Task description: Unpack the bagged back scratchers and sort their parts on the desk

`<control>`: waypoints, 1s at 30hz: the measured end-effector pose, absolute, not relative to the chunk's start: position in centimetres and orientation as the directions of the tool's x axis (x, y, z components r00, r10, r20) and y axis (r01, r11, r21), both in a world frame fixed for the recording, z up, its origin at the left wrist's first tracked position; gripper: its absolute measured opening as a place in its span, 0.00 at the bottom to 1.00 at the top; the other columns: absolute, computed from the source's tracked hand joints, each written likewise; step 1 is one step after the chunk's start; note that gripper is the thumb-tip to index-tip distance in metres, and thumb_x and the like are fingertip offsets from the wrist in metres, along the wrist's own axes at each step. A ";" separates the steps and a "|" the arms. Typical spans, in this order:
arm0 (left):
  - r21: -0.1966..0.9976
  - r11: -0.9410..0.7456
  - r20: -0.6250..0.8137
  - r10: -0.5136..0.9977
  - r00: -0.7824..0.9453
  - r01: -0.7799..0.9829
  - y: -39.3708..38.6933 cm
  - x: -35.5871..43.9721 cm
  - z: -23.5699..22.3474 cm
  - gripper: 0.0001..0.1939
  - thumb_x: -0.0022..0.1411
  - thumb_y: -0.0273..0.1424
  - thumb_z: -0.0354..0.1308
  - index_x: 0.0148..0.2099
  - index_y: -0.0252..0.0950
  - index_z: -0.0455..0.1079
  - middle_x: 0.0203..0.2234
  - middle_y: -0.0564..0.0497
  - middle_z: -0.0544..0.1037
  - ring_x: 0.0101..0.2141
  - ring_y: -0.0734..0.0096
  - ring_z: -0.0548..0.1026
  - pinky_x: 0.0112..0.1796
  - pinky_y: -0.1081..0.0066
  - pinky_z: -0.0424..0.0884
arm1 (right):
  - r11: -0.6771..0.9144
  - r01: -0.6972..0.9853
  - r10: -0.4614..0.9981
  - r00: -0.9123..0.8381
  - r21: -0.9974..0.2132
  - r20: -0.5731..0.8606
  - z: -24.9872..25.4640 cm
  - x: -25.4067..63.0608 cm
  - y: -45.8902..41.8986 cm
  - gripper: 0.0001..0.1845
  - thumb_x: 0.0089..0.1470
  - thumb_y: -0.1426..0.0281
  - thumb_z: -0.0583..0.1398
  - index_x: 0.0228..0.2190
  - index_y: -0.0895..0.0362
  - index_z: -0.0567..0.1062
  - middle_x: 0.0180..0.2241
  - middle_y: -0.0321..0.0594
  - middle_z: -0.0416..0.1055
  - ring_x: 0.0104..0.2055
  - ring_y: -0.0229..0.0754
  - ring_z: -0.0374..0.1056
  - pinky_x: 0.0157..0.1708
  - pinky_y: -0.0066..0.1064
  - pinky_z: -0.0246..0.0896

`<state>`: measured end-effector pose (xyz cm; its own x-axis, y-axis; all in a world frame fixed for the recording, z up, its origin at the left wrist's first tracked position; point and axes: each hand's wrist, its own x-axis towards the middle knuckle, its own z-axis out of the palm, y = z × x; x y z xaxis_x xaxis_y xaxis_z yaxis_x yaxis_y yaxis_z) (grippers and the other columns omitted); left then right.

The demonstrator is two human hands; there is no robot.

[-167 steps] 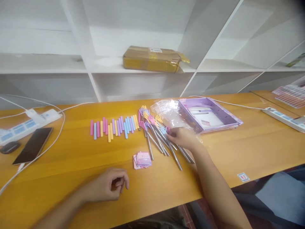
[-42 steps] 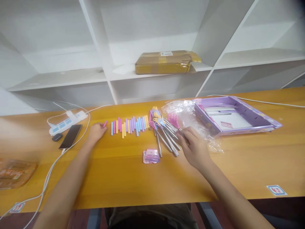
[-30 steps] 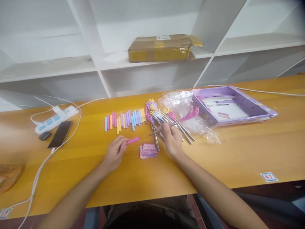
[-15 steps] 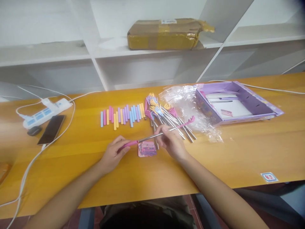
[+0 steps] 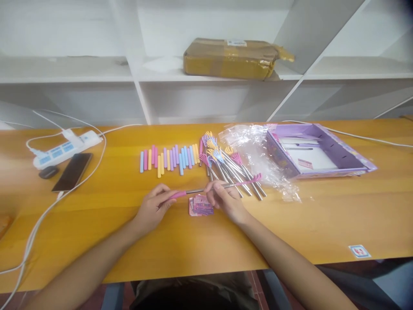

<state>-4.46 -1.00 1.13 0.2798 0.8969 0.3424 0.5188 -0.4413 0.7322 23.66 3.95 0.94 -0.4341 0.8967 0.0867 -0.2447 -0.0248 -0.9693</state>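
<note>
My left hand (image 5: 154, 208) pinches a pink sleeve (image 5: 178, 194) low over the wooden table (image 5: 322, 215). My right hand (image 5: 225, 199) grips a thin metal rod (image 5: 197, 190) with a pink hand-shaped tip (image 5: 254, 178). The rod's bare end sits in the mouth of the pink sleeve. Under the hands lies a small stack of pink cards (image 5: 200, 205). Behind them lie a row of pastel sleeves (image 5: 167, 157) and a pile of metal rods with coloured hand tips (image 5: 226, 165).
A crumpled clear plastic bag (image 5: 258, 148) and an open purple box (image 5: 318, 150) lie to the right. At far left sit a power strip (image 5: 66, 148), a dark phone (image 5: 72, 171) and white cables. A taped brown parcel (image 5: 234, 58) rests on the white shelf behind.
My left hand took a pink sleeve from the row and my right hand took a pink-tipped rod from the pile. Both came together in front, and the rod end now meets the sleeve.
</note>
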 end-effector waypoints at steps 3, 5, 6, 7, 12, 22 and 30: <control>0.714 -0.499 0.400 0.867 0.298 0.492 -1.1 -4.6 1.1 0.16 0.79 0.35 0.56 0.62 0.45 0.80 0.38 0.49 0.73 0.36 0.70 0.74 0.39 0.69 0.75 | -0.023 -0.221 0.888 -0.453 -0.975 0.082 0.9 23.4 3.8 0.26 0.71 0.47 0.58 0.37 0.56 0.78 0.21 0.32 0.69 0.19 0.34 0.59 0.20 0.28 0.52; 0.715 -0.496 0.390 0.868 0.308 0.493 -1.2 -4.5 1.3 0.16 0.79 0.35 0.56 0.62 0.46 0.80 0.39 0.49 0.74 0.38 0.68 0.75 0.41 0.69 0.75 | -0.016 -0.206 0.873 -0.481 -0.978 0.087 1.0 23.3 3.7 0.27 0.70 0.45 0.57 0.36 0.56 0.78 0.21 0.32 0.69 0.19 0.34 0.59 0.20 0.28 0.53; 0.720 -0.481 0.370 0.876 0.309 0.500 -1.3 -4.5 1.4 0.16 0.79 0.35 0.56 0.62 0.46 0.80 0.40 0.48 0.75 0.39 0.68 0.76 0.42 0.68 0.75 | -0.009 -0.205 0.862 -0.497 -0.979 0.096 1.0 23.3 3.7 0.27 0.70 0.45 0.58 0.37 0.56 0.78 0.21 0.32 0.69 0.19 0.35 0.59 0.20 0.28 0.53; 0.727 -0.462 0.349 0.886 0.306 0.508 -1.3 -4.5 1.6 0.16 0.79 0.35 0.56 0.61 0.46 0.80 0.40 0.48 0.76 0.40 0.68 0.76 0.43 0.69 0.75 | -0.002 -0.204 0.853 -0.512 -0.979 0.105 1.1 23.3 3.8 0.27 0.70 0.44 0.58 0.39 0.56 0.78 0.21 0.32 0.69 0.19 0.35 0.59 0.20 0.29 0.54; 0.757 -0.375 0.279 0.926 0.254 0.535 -1.2 -5.0 2.8 0.15 0.79 0.39 0.56 0.58 0.45 0.82 0.37 0.50 0.77 0.36 0.69 0.75 0.37 0.71 0.72 | 0.122 -0.183 0.930 -0.323 -0.975 0.177 2.1 24.7 5.4 0.31 0.68 0.39 0.56 0.47 0.53 0.76 0.19 0.28 0.60 0.19 0.37 0.51 0.19 0.30 0.44; 0.761 -0.343 0.252 0.938 0.236 0.551 -0.2 -5.9 3.0 0.14 0.78 0.40 0.58 0.55 0.47 0.83 0.39 0.51 0.80 0.37 0.69 0.78 0.38 0.71 0.72 | 0.423 0.267 0.902 -0.038 -0.866 0.429 3.4 28.0 7.5 0.23 0.71 0.50 0.59 0.31 0.53 0.74 0.27 0.35 0.69 0.30 0.42 0.63 0.33 0.33 0.59; 0.543 -0.572 0.483 0.812 0.329 0.614 -1.8 -5.1 2.4 0.08 0.76 0.35 0.60 0.52 0.41 0.78 0.39 0.49 0.82 0.37 0.69 0.81 0.40 0.72 0.76 | 0.488 0.353 0.865 -0.315 -0.798 0.390 3.2 26.7 6.1 0.30 0.76 0.49 0.48 0.27 0.53 0.70 0.28 0.37 0.67 0.30 0.43 0.63 0.35 0.36 0.57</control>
